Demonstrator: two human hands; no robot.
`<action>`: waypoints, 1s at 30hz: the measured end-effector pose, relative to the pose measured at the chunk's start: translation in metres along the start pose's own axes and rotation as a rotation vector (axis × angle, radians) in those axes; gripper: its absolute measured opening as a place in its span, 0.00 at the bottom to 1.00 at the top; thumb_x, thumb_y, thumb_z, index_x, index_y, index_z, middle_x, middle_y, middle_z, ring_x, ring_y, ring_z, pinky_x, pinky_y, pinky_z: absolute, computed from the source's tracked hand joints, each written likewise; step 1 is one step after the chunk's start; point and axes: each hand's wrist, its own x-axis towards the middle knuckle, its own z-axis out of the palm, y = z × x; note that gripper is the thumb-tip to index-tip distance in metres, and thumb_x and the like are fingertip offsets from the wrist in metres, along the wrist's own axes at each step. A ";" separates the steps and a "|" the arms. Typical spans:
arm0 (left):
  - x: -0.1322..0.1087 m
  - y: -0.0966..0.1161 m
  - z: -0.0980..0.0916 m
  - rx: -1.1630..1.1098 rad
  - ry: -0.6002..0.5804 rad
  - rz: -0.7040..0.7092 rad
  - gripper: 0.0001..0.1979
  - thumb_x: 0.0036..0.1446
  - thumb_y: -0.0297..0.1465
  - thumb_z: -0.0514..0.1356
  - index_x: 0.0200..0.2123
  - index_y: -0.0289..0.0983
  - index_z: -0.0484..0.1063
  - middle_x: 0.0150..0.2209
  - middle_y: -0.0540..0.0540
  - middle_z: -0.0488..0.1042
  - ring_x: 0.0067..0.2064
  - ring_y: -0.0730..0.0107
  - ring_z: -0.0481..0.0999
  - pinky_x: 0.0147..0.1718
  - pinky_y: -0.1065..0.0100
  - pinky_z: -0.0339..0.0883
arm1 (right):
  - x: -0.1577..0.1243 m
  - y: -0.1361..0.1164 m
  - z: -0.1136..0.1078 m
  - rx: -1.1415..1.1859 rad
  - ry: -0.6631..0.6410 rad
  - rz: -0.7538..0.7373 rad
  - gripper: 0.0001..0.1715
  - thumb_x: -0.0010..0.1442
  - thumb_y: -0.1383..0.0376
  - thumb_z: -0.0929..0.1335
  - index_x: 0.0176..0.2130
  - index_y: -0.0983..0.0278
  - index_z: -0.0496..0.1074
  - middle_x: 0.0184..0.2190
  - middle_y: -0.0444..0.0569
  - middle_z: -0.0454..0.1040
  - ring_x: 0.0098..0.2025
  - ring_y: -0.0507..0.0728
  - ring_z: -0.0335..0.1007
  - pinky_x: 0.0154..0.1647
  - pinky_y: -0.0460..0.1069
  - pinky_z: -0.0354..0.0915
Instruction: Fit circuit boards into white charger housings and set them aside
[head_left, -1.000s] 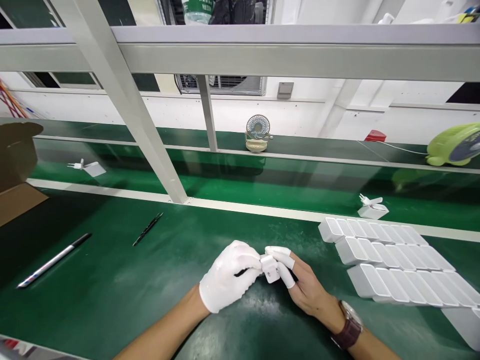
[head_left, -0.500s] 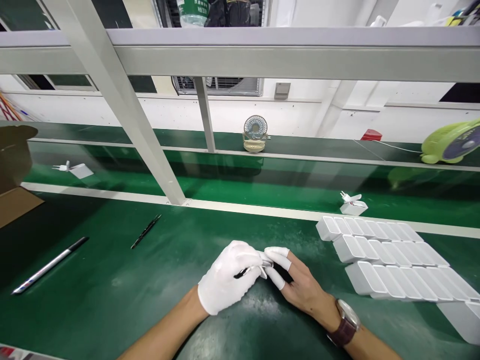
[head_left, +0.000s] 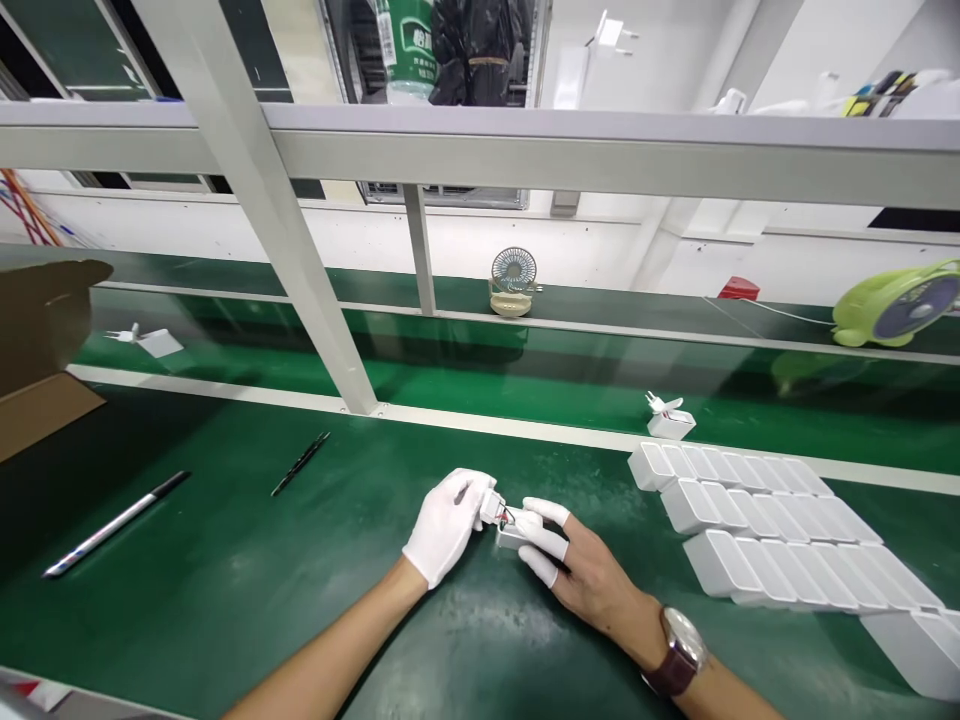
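Note:
In the head view, my left hand (head_left: 448, 520), in a white glove, pinches a small white plug part (head_left: 492, 507) with thin dark and red wires at its edge. My right hand (head_left: 596, 575), with white finger cots and a wristwatch (head_left: 681, 640), has its fingers on a white plastic housing (head_left: 512, 538). The housing is low over the green mat or resting on it; I cannot tell which. The wires run between the plug part and the housing, close together. My right fingers partly cover the housing.
Rows of white plastic cases (head_left: 772, 520) stand at the right. A black tweezers-like tool (head_left: 300, 464) and a marker pen (head_left: 116, 525) lie left. A white charger (head_left: 671, 418) sits on the green belt behind. A cardboard box (head_left: 45, 350) is far left; a slanted metal post (head_left: 300, 260) rises ahead.
My hands have come apart slightly, showing the plug part, wires and housing between them. The charger on the belt at right has shifted left. The view has tilted up a little.

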 end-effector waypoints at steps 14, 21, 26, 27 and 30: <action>-0.013 0.001 -0.010 0.034 0.061 0.299 0.20 0.68 0.43 0.51 0.55 0.38 0.69 0.43 0.44 0.73 0.32 0.71 0.70 0.35 0.65 0.68 | 0.031 -0.009 -0.019 0.134 0.090 -0.021 0.25 0.64 0.72 0.67 0.59 0.57 0.70 0.52 0.55 0.74 0.50 0.59 0.76 0.48 0.54 0.76; -0.013 0.005 -0.005 0.317 -0.078 0.295 0.11 0.65 0.36 0.56 0.45 0.41 0.77 0.43 0.46 0.76 0.42 0.65 0.75 0.45 0.63 0.70 | 0.010 0.000 0.007 0.056 0.004 -0.005 0.21 0.66 0.70 0.66 0.57 0.57 0.70 0.52 0.55 0.73 0.50 0.58 0.75 0.48 0.53 0.76; -0.012 0.006 -0.001 0.123 -0.095 0.137 0.14 0.69 0.39 0.52 0.39 0.38 0.73 0.29 0.50 0.75 0.32 0.69 0.74 0.34 0.66 0.70 | 0.005 0.000 0.003 0.108 0.028 0.132 0.31 0.65 0.63 0.70 0.64 0.59 0.61 0.51 0.55 0.75 0.49 0.59 0.76 0.50 0.54 0.76; -0.012 0.006 0.000 0.071 -0.110 0.106 0.14 0.69 0.40 0.52 0.41 0.38 0.72 0.27 0.50 0.75 0.29 0.70 0.73 0.31 0.67 0.69 | 0.005 -0.001 0.002 0.121 0.027 0.160 0.32 0.65 0.62 0.70 0.65 0.60 0.60 0.50 0.55 0.75 0.49 0.59 0.76 0.50 0.54 0.76; -0.012 0.003 0.002 0.006 -0.126 0.061 0.14 0.68 0.42 0.53 0.44 0.37 0.70 0.27 0.51 0.75 0.28 0.70 0.72 0.27 0.68 0.67 | 0.005 -0.002 0.000 0.108 0.028 0.118 0.31 0.65 0.64 0.70 0.64 0.59 0.60 0.54 0.56 0.73 0.53 0.60 0.74 0.52 0.54 0.75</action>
